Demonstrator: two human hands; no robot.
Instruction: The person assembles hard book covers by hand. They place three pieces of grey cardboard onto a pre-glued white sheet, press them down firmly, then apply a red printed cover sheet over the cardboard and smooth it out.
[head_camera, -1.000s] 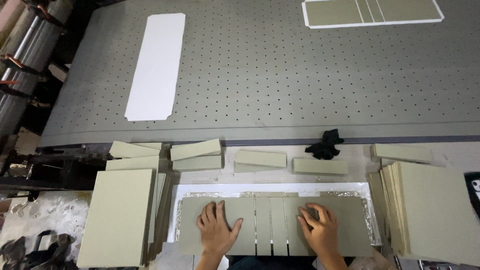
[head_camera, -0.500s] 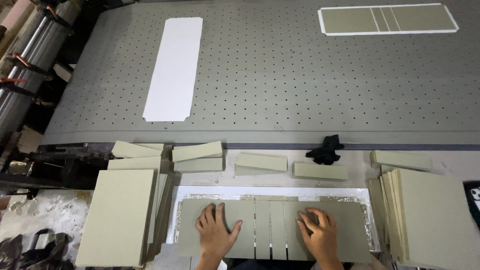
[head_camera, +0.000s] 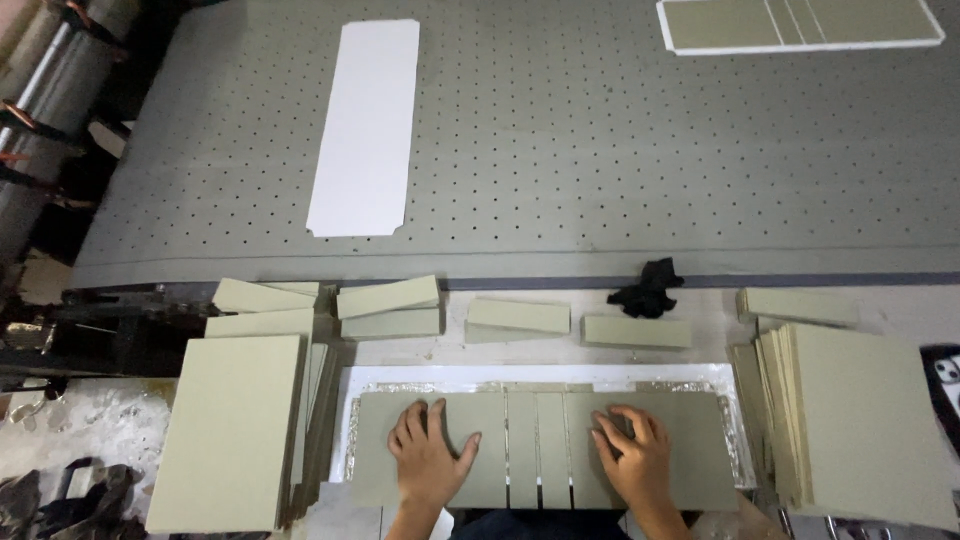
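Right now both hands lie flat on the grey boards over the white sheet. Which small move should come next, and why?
Probably keep pressing and slide the palms outward. The left hand and right hand lie flat on the grey boards, set side by side with narrow gaps on the white sheet, whose edge shows around them.

A wide grey perforated bed (head_camera: 600, 150) fills the far half, lit evenly from above. A pale desk (head_camera: 700, 305) runs along its near edge (a dark strip divides them). Metal rollers (head_camera: 40, 110) slant at the far left, with dark machinery (head_camera: 90, 340) below.
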